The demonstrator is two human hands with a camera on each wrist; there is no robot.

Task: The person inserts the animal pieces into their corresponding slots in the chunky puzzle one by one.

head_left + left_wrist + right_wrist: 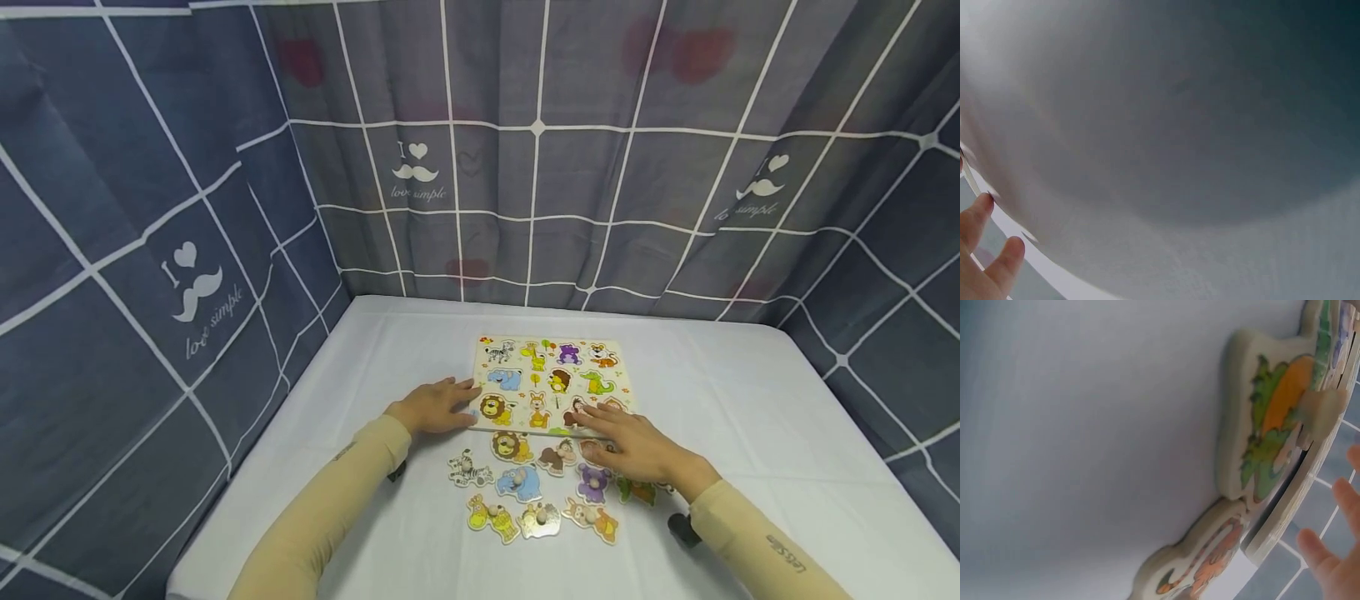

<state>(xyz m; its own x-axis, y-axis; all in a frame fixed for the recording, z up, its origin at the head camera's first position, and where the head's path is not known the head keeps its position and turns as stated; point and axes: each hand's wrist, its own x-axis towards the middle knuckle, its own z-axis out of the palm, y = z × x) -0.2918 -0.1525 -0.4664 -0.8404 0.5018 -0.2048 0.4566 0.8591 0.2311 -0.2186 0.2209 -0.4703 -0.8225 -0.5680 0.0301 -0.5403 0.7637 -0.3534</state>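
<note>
A wooden animal puzzle board [484, 363] lies flat on the table. My left hand [433, 406] is at its left edge, with fingers extended and the thumb near the lower left corner. Over the lower right part of the board my right hand [637, 443] spreads its fingers, covering some pictures and part of a piece below. Knobbed puzzle pieces lie in front of the board, among them a lion [510, 447], a zebra [469, 471], a blue elephant [527, 483] and a giraffe [477, 511]. The right wrist view shows a green crocodile piece [1266, 425] near my right hand.
White cloth covers the table [405, 333]. Behind it and at both sides hang dark checked curtains [495, 167]. A striped-tail piece [1210, 556] lies beside the crocodile in the right wrist view. A dark object [683, 529] shows under the right wrist.
</note>
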